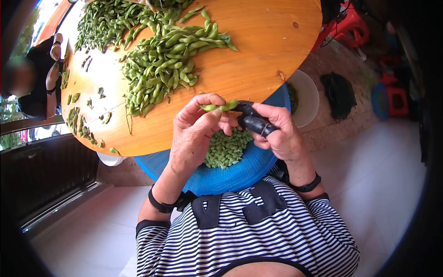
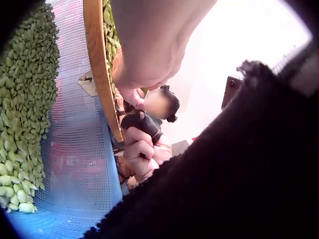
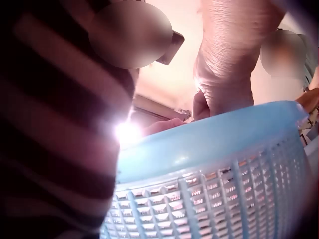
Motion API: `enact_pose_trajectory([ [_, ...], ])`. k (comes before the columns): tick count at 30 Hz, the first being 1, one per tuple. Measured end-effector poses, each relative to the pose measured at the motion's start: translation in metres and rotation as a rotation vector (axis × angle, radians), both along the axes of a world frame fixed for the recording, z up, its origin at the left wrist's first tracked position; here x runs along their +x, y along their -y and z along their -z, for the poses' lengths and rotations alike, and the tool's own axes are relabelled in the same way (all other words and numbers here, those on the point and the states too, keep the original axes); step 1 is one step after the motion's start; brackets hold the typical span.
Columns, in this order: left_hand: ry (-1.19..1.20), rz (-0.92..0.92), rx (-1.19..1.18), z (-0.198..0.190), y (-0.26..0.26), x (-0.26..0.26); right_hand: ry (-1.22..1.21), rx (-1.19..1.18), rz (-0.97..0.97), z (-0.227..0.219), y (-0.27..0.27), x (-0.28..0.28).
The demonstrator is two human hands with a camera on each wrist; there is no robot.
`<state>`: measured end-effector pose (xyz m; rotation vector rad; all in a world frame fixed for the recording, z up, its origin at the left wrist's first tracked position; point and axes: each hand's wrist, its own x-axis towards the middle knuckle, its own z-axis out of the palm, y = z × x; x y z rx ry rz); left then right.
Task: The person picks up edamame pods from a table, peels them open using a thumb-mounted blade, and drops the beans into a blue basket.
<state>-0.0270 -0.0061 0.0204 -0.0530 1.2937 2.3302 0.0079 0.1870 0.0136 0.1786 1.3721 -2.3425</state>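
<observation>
Resting against the table (image 1: 258,69) edge, a blue basket (image 1: 221,177) is seen part-filled with pale shelled beans (image 1: 226,148). One green pod (image 1: 220,107) is pinched above it in the left hand (image 1: 196,131) grip, fingers curled. A dark tool (image 1: 254,122) is clasped tight in the right hand (image 1: 279,134). Unshelled pods (image 1: 161,60) are heaped on the table. A white bowl (image 1: 307,97) is noted beyond. No legible writing is seen.

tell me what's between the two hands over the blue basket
A single green soybean pod spans the gap, pinched by the left hand and held at its other end by the right hand, above the shelled beans. The head view shows it.
</observation>
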Motion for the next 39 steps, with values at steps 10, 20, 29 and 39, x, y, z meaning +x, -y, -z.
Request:
enact_pose_trajectory([
  [10,-0.081,0.049,-0.221,0.003,0.003,0.008,-0.082,0.099,-0.032,-0.005,-0.001,0.001],
  [20,-0.298,-0.006,-0.642,0.001,-0.001,0.013,-0.218,0.298,-0.061,-0.013,-0.006,0.006],
  [29,-0.349,-0.029,-0.714,0.003,-0.002,0.014,-0.527,0.599,-0.018,-0.008,0.002,0.005],
  [39,0.037,0.154,-0.231,-0.003,0.014,0.003,-0.098,0.139,-0.054,0.002,-0.001,0.000],
])
